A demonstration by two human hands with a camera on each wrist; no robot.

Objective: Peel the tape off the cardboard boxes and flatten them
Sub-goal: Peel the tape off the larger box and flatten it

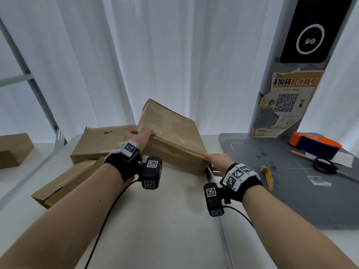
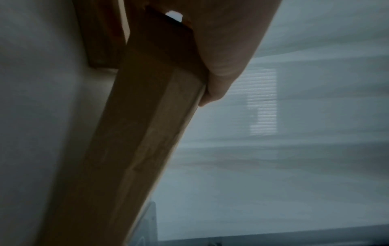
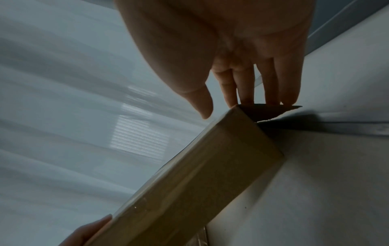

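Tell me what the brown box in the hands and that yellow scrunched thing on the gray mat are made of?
The box looks like plain brown cardboard, matte and creased, with glossy clear tape along its top. The yellow scrap seems to be peeled tape, crumpled and thin, though that is a guess. The gray mat looks like scuffed rubbery plastic.

My left fingers (image 1: 134, 133): tips hidden behind the box (image 1: 171, 136).
My right fingers (image 1: 213, 168): ends tucked behind the box corner.
Far-left box (image 1: 13, 150): cut by the frame edge.
Poster (image 1: 285, 103): small print unreadable.
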